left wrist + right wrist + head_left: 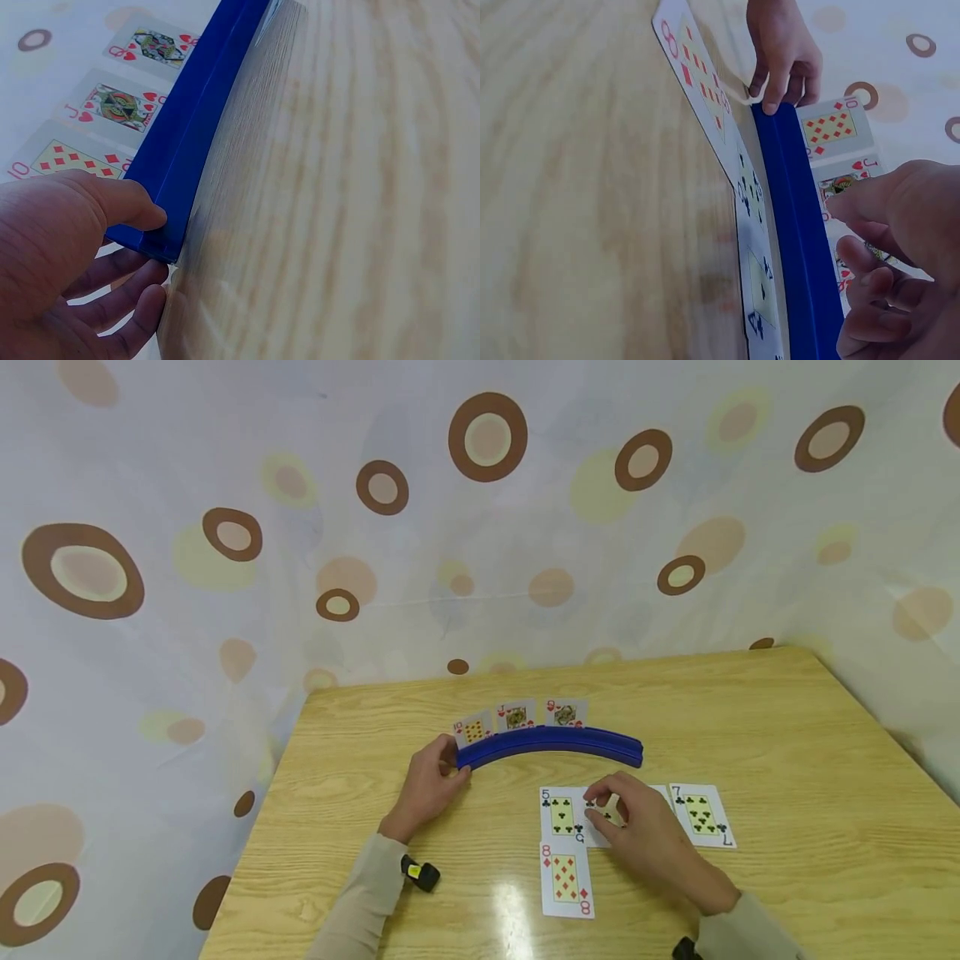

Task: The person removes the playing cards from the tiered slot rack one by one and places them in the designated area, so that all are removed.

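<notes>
My left hand (429,781) grips the left end of a curved blue card holder (555,741), its thumb (142,208) on top. Upright in the holder stand the ten of diamonds (472,729), the jack of hearts (517,717) and the queen of hearts (566,714). My right hand (648,831), fingers bent and thumb apart from the index finger, hovers over a clubs card (596,837), hiding most of it. No card shows between its fingers. To that card's left lies the five of clubs (561,816), to its right the seven of clubs (701,815).
The eight of diamonds (567,882) lies face up just below the five of clubs. All this is on a light wooden table (817,777). Behind it hangs a pale curtain (480,543) with brown and yellow circles. Each wrist wears a black strap.
</notes>
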Tool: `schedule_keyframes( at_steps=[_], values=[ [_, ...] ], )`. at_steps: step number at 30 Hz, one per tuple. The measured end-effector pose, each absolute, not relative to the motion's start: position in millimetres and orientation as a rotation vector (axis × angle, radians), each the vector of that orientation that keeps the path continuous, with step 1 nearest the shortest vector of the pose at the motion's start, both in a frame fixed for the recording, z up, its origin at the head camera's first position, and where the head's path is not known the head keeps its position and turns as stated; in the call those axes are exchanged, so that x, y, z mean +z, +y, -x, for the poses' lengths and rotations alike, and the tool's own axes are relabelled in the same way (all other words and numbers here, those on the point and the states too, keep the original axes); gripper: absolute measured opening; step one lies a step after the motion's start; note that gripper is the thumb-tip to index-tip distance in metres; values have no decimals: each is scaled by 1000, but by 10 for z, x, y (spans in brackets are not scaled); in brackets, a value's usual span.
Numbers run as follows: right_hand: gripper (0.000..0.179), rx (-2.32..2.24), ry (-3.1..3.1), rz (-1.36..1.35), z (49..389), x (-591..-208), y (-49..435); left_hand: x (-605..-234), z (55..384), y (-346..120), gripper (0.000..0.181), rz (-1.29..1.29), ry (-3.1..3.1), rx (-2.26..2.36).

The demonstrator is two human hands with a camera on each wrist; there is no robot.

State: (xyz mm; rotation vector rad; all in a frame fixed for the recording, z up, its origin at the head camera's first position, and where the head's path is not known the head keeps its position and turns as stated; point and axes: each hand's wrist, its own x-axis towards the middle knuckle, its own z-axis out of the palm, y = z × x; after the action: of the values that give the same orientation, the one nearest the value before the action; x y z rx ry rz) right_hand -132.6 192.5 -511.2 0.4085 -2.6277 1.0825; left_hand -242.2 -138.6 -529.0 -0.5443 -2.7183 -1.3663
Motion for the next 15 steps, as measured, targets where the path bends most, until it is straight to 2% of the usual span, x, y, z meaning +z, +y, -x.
schedule_keyframes(
  at_steps=[11, 15],
  values=[
    [22, 1106, -2446, -416, 1621, -5059, 2046, -5273, 2400, -1376, 33, 530, -2711, -1397],
    [27, 1093, -2362, -392, 1754, -5020, 2066, -5272, 2392, -1372, 34, 515, -2719, -1393]
  ],
)
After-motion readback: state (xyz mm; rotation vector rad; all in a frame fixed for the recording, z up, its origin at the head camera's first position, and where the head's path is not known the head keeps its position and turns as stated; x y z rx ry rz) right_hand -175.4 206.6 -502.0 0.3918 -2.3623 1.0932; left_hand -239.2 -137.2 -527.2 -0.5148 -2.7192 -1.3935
